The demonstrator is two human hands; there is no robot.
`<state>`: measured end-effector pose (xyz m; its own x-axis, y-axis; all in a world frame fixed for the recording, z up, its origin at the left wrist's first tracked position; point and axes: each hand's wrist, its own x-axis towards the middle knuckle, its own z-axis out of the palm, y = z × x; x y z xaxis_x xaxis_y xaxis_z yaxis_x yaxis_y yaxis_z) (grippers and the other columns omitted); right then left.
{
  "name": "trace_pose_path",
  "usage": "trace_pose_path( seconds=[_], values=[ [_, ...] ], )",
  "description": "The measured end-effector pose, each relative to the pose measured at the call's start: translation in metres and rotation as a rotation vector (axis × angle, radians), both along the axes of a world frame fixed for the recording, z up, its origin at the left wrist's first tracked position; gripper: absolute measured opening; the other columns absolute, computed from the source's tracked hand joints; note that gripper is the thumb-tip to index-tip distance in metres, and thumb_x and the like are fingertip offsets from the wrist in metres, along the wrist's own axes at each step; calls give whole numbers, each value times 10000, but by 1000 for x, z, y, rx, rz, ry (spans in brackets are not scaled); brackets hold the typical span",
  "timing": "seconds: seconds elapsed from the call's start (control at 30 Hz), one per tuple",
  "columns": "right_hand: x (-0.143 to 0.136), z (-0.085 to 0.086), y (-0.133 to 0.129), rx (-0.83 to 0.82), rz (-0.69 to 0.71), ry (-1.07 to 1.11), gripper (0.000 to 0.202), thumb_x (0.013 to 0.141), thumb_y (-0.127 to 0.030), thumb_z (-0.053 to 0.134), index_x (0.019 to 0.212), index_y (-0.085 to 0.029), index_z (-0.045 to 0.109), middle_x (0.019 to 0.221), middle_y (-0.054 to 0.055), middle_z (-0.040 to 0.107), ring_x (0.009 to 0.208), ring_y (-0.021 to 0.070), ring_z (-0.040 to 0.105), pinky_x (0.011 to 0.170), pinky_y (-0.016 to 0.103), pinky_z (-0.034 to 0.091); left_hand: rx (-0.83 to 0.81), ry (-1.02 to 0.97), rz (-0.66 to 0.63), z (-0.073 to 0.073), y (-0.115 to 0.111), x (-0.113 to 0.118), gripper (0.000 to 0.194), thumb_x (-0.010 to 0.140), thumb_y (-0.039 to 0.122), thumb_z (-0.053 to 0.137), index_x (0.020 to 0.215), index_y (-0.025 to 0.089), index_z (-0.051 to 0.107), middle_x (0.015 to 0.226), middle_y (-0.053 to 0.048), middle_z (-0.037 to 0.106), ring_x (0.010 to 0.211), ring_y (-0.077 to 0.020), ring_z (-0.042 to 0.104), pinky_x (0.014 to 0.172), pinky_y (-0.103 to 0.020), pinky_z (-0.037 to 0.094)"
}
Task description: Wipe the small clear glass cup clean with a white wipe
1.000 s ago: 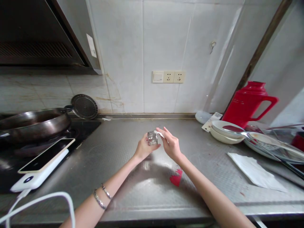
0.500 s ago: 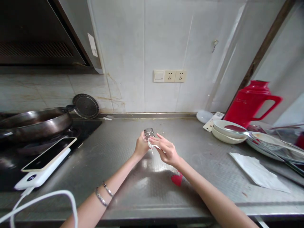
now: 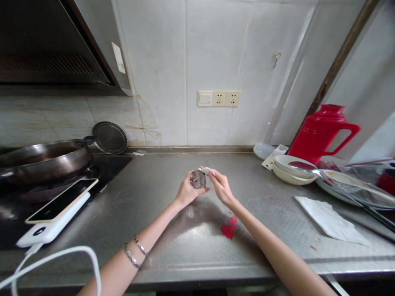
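Observation:
A small clear glass container (image 3: 198,179) is held above the metal counter (image 3: 160,246), its round face turned up toward the camera. My left hand (image 3: 187,191) wraps round its left and lower side. My right hand (image 3: 221,187) pinches a folded white tissue (image 3: 206,169) at the glass's upper right edge. Some of the right fingers are hidden behind the tissue and the glass. Below the hands, a red heart-shaped patch (image 3: 228,228) shows on the counter.
On the left are a steel pan (image 3: 46,162), a phone (image 3: 63,200) and a white power bank (image 3: 51,228) with a cable. Stacked bowls (image 3: 293,176), a red thermos (image 3: 317,133), a plate with utensils and a white paper napkin (image 3: 331,220) are on the right.
The glass has turned so its round face shows. My right hand has shifted right and slightly up, carrying the tissue from the glass's lower edge to its upper right edge.

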<state>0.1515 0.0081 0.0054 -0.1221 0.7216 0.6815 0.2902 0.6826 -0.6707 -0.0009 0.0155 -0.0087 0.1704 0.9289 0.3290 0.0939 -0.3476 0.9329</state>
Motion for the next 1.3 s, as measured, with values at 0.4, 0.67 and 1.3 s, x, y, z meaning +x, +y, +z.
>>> trace_pose_path(
  seconds=[0.4,0.67,1.3],
  values=[
    [3,-9,5,-23,304,-138,758,699,-113,548,1411,-243,321,1463,93,363,1299,271,411,1032,462,401,-162,-42,-44,8,1,-5,526,596,353,777,1025,158,544,781,-3,616,562,-106,571,415,-202,490],
    [-5,-22,9,-99,355,-49,919,669,-219,733,1436,-238,226,1384,136,438,1220,251,500,956,378,483,-157,-67,-103,1,3,-4,500,643,334,759,1066,147,569,981,-91,662,715,-163,653,446,-185,497],
    [-9,-17,4,-377,288,178,833,596,-211,781,1346,-216,417,1145,85,630,920,209,651,841,371,529,-117,32,-602,6,12,-23,1076,564,306,831,1416,220,178,1324,-182,486,1199,-289,504,950,-431,455]
  ],
)
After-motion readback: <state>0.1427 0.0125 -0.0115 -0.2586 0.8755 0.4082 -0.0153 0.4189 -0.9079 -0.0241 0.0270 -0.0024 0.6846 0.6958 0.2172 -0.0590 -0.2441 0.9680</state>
